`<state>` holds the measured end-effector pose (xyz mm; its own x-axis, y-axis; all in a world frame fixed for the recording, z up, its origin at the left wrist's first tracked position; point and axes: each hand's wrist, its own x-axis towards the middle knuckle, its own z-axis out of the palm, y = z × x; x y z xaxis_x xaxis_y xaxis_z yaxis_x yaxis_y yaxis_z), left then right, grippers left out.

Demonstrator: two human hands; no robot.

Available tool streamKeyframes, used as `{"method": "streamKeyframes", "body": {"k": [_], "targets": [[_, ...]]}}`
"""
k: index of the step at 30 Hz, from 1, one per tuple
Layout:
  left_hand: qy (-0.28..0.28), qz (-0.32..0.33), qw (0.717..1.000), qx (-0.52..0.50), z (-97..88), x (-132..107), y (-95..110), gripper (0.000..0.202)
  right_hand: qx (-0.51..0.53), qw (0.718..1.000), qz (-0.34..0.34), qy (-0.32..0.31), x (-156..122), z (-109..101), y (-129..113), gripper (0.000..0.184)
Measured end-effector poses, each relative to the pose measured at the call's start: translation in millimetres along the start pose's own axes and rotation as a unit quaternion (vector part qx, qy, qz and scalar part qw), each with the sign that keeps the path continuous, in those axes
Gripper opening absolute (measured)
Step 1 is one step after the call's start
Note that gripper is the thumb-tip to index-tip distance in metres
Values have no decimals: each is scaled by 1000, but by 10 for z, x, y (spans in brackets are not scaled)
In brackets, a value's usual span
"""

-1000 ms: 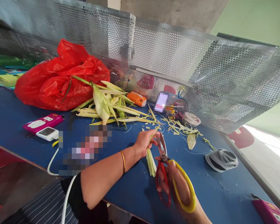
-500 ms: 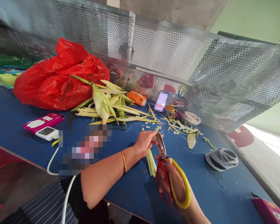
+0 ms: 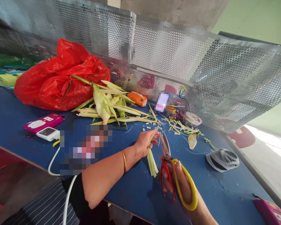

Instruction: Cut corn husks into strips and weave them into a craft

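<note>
Above the blue table (image 3: 128, 197), the left hand (image 3: 145, 143) pinches a corn-husk bundle (image 3: 152, 164); the right hand (image 3: 182, 181) grips scissors (image 3: 167, 156) beside it. Best keep fingertips (image 3: 156, 135) clear of the blades (image 3: 165, 145), the bundle tightly gathered.

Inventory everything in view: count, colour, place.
Table: one, blue, underneath
Barrier: one, silver, behind table
Bag: one, red, left
Husk pile: one, greenish, by bag
Packet: one, orange, by husk pile
Devices: two, magenta, left and right
Gadget: one, white, left
Round item: one, white, by barrier
Wrapped bundle: one, greyish, right
Scraps: many, greenish, beyond scissors
Cable: one, white, left
Scissors: one, red-yellow handles, right grip
Husk strips: several, greenish, left grip
Bracelet: one, gold, left arm
Left grip: one, bare, centre
Right grip: one, bare, on scissors
</note>
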<state>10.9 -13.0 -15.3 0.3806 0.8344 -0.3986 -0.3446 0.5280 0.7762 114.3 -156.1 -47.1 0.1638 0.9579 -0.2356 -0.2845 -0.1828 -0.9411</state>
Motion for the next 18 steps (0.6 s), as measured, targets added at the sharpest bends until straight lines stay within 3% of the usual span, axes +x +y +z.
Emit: {"method": "streamKeyframes", "body": {"k": [4,7,9,12,14,16,17,18], "targets": [[19,2,999,-30,-33,33,42,8,-25,995,-12,95,56,-170,-155,69],[30,4,999,-38,-65,61,88,5,-147,979,-14,141,82,-360,-320,67],[36,-1,998,-42,-93,76,133,4,-294,949,-12,116,87,-475,-406,63],[34,-19,998,-46,-143,92,211,11,-471,880,-39,42,129,-563,-486,46],[26,-30,998,-48,-173,99,247,14,-506,862,-28,-25,234,-589,-527,43],[15,-38,998,-50,-195,104,261,16,-501,863,-2,-60,416,-641,-575,48],[10,-42,998,-51,-202,106,261,17,-520,853,-9,-39,526,-685,-601,49],[5,-47,998,-52,-206,106,261,18,-557,829,-29,37,635,-739,-627,48]]}}
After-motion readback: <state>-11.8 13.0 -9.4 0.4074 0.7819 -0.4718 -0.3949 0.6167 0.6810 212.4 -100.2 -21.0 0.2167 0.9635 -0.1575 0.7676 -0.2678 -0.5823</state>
